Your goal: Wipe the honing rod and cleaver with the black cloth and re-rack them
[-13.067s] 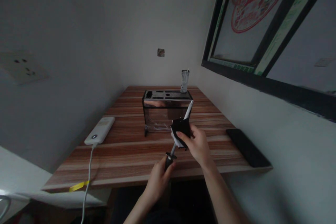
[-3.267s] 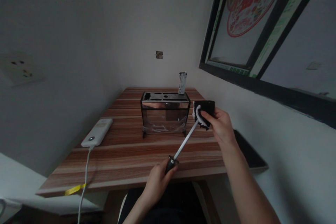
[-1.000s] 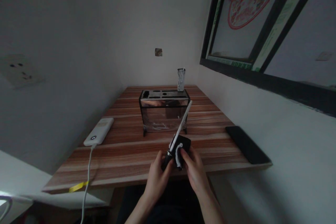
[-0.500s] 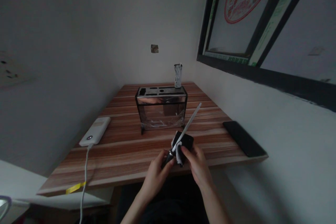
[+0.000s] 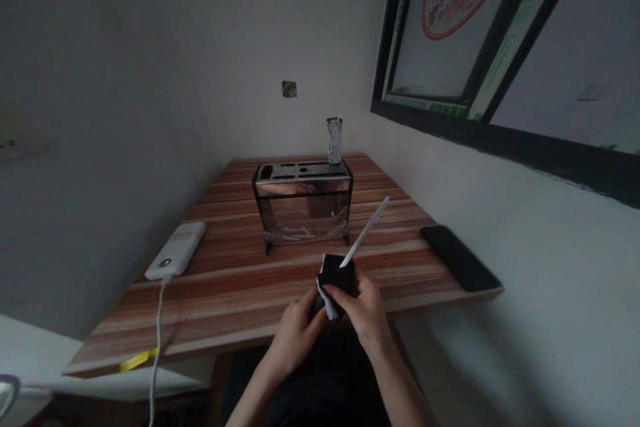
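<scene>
Your hands are both busy: the left hand [image 5: 295,328] is closed around the black handle [image 5: 314,307] of the pale rod [image 5: 369,227], and the right hand [image 5: 367,312] pinches the black cloth [image 5: 336,275], thumb on top. The rod slants up from the handle toward 1 o'clock, its tip in the air.

What has just changed: half a second ago the lower shaft lay in front of the cloth; now the cloth covers it, and only the upper stretch shows. I judge that this lets the cloth bear on the shaft close to the handle, with the rest bare for a stroke toward the tip.

Taking your hands as the centre, the near edge of the worktop [image 5: 395,263] runs beneath them. The dark-framed stand [image 5: 277,215] is near, between 11 and 12, so mind its right-hand upright. A black slab [image 5: 460,259] lies between 2 and 3, beside the wall, and a white device [image 5: 177,250] with its cable [image 5: 159,320] between 9 and 10. Your best room looks to be toward 1, over bare striped wood.
</scene>
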`<state>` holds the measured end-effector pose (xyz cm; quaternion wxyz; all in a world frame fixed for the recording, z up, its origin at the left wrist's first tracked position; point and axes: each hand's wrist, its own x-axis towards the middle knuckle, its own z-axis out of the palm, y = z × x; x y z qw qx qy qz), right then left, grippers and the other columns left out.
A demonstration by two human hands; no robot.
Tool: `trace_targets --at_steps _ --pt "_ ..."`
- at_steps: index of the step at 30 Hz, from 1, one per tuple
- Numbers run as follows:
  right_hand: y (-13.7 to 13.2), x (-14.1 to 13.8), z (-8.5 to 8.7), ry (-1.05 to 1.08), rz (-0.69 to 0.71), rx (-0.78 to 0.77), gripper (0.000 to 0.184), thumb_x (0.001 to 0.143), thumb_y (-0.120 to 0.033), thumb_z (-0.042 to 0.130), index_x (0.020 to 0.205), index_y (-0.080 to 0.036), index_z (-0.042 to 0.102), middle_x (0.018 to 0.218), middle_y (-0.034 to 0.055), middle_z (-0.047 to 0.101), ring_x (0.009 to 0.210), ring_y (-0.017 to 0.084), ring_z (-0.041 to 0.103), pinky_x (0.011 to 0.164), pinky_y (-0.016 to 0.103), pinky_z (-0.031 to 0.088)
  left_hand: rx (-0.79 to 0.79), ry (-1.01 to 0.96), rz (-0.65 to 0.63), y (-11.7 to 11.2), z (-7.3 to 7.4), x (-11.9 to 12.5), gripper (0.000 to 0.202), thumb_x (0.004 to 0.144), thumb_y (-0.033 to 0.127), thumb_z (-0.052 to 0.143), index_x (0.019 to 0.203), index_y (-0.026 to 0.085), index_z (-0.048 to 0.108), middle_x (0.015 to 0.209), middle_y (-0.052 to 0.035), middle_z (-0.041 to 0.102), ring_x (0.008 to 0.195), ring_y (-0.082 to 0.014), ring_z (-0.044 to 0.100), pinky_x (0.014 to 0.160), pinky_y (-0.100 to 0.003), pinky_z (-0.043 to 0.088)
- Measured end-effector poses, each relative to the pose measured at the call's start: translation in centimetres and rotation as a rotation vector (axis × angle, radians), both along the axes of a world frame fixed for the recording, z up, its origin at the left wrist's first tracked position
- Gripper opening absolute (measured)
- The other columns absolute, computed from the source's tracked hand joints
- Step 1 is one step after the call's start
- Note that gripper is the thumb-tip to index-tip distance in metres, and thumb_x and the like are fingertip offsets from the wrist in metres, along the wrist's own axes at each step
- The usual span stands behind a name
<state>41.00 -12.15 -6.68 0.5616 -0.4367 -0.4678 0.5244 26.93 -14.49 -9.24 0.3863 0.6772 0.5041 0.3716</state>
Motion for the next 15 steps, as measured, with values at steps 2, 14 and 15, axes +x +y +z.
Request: trace_targets --at_steps 2,14,15 --pt "-0.1 -0.1 0.2 -0.009 -0.004 0.014 0.033 0.061 -0.030 0.078 0.090 -0.016 0.069 0.084 0.0065 0.074 0.078 0.023 0.068 0.070 0.031 0.054 -0.003 0.014 -0.010 0.0 0.2 0.0 0.028 0.084 0.023 0.050 0.108 0.016 0.061 0.092 -0.0066 0.071 0.084 -0.0226 0.064 0.081 -0.028 0.045" --pt "-0.7 -0.4 0.6 -0.055 -0.046 0.064 0.032 0.065 -0.032 0.076 0.092 -0.016 0.068 0.086 0.0079 0.074 0.079 0.024 0.068 0.072 0.033 0.055 -0.018 0.015 -0.071 0.0 0.9 -0.4 0.023 0.083 0.021 0.047 0.099 0.017 0.063 0.093 -0.0070 0.071 0.085 -0.0230 0.064 0.076 -0.026 0.045" --pt "-0.8 -0.4 0.7 -0.057 -0.048 0.067 0.032 0.065 -0.032 0.075 0.092 -0.016 0.068 0.085 0.0078 0.074 0.079 0.024 0.068 0.071 0.033 0.055 -0.014 0.017 -0.051 0.1 0.7 -0.3 0.021 0.082 0.021 0.048 0.095 0.016 0.063 0.090 -0.0067 0.071 0.084 -0.0230 0.063 0.076 -0.026 0.045"
